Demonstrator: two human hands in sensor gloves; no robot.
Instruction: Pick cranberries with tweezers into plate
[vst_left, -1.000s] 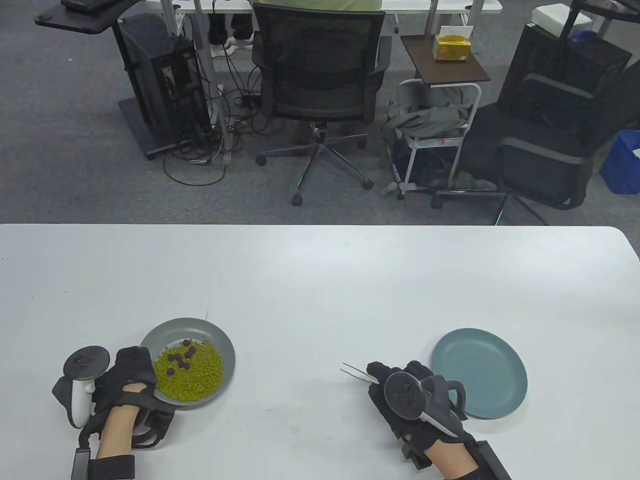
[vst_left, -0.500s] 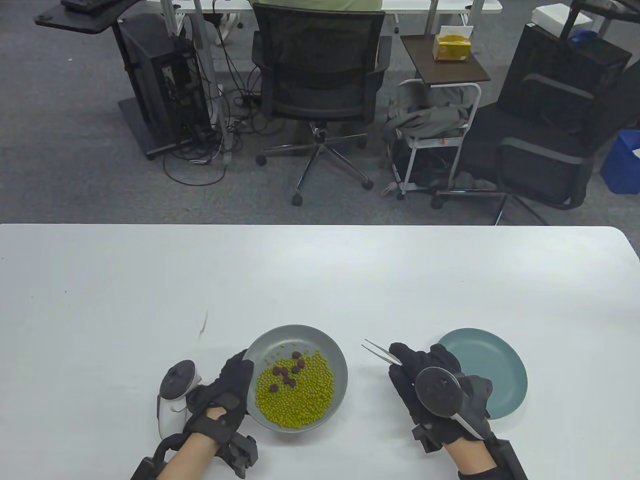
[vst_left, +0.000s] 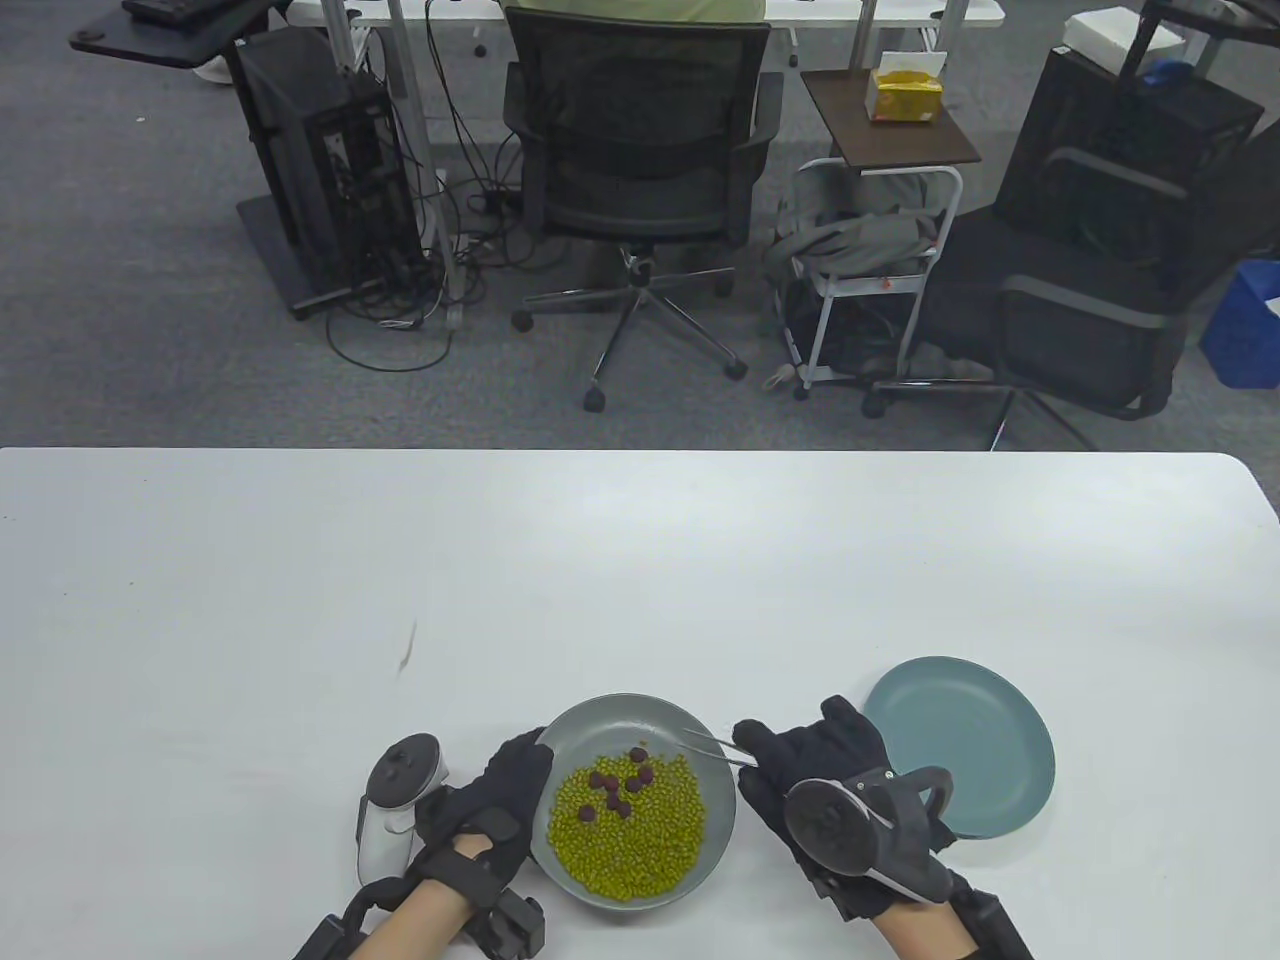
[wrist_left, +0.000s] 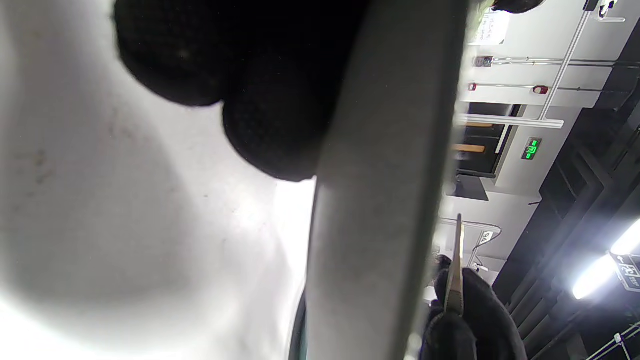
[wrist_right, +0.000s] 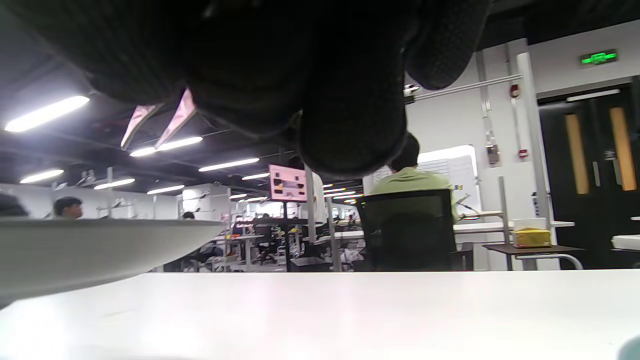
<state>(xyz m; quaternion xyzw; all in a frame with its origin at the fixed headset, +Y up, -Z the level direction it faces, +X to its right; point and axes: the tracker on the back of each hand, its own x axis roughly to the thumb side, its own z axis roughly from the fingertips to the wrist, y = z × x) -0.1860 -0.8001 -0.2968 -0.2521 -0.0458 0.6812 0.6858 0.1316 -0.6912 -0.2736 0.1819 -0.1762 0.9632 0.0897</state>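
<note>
A grey plate (vst_left: 600, 718) full of green beans (vst_left: 630, 835) with several dark red cranberries (vst_left: 615, 785) on top sits near the table's front edge. My left hand (vst_left: 505, 800) holds the plate's left rim; the rim fills the left wrist view (wrist_left: 385, 200). My right hand (vst_left: 810, 770) grips metal tweezers (vst_left: 715, 745), whose tips reach over the plate's right rim, near the cranberries, with nothing between them. The tweezers' two prongs stand apart in the right wrist view (wrist_right: 157, 122). An empty teal plate (vst_left: 975, 745) lies just right of my right hand.
The white table (vst_left: 640, 560) stretches bare behind the plates. A small dark mark (vst_left: 408, 650) lies on it to the left. Office chairs, a cart and a computer stand on the floor beyond the far edge.
My left hand slid the grey plate rightward across the table to the middle front. My right hand moved left and brought the tweezers' tips over the plate's right rim.
</note>
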